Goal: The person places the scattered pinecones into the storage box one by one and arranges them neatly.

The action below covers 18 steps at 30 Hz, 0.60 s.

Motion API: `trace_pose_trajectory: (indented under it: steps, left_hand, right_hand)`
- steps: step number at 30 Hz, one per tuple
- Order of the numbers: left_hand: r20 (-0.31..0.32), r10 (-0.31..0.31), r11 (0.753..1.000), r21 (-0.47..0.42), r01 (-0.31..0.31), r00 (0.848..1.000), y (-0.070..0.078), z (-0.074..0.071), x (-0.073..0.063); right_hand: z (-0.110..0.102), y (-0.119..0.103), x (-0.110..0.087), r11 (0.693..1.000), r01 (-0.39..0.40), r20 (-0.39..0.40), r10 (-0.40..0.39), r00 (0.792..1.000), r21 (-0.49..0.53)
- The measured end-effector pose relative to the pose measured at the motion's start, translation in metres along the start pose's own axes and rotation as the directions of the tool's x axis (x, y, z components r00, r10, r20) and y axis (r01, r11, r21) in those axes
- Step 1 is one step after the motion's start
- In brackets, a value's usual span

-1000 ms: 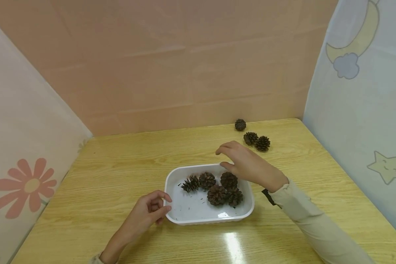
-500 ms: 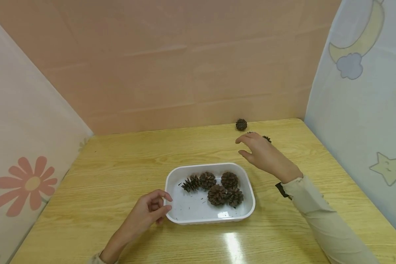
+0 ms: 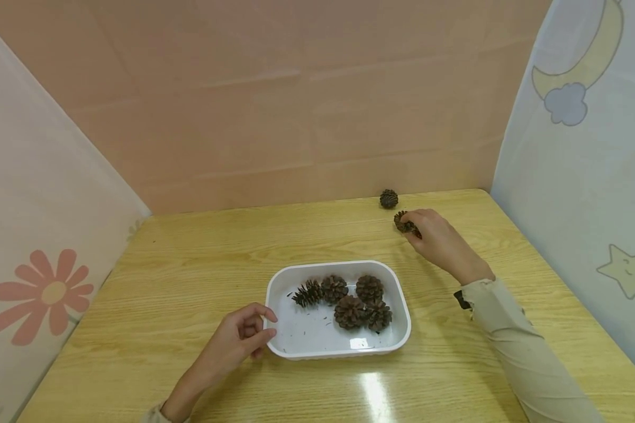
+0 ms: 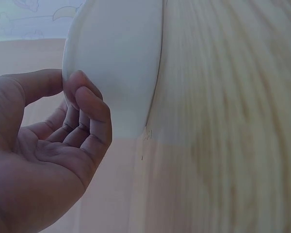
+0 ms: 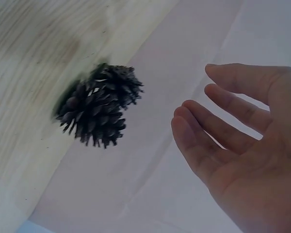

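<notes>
Five pine cones (image 3: 350, 312) lay in a white tray (image 3: 328, 355) in the head view, toward its far side and right, with tiny dark flakes (image 3: 326, 324) scattered on the tray's floor. The tray stood on a wood-grained bench (image 3: 201, 258). The left hand (image 3: 240, 336) was at its left rim. Farther off and to the right, the right hand (image 3: 435, 236) reached over a pair of pine cones (image 3: 400, 221), hiding part of them. A lone pine cone (image 3: 388, 198) lay just beyond, near the bench's far edge. Tan fabric (image 3: 233, 135) rose behind; a red flower (image 3: 53, 292) marked the left panel, and a crescent moon (image 3: 597, 59), a cloud (image 3: 566, 104) and a star (image 3: 628, 271) marked the right one.

In the left wrist view, the left hand's thumb and a finger were clamped on the tray's rim, the other fingers bent beside it.

In the right wrist view, the pair, slightly blurred, sat close together, one overlapping the other from that angle. The right hand's thumb and gently bent fingers were parted, held nothing, and showed clear of both cones.
</notes>
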<state>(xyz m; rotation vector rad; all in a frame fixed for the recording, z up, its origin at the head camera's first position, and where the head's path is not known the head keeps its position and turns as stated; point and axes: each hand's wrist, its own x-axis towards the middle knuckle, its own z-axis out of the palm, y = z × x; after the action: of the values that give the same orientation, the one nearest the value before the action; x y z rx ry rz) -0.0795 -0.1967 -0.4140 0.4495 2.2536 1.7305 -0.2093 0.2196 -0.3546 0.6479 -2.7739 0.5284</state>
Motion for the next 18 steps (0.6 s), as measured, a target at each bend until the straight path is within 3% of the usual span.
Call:
trace_pose_trajectory:
  steps: [18]
  left_hand:
    - [-0.001, 0.012, 1.0, -0.008, -0.012, 1.0, -0.001, 0.004, 0.002]
  right_hand:
    - [0.015, 0.042, -0.008, 0.993, -0.107, -0.02, 0.107, 0.994, -0.047]
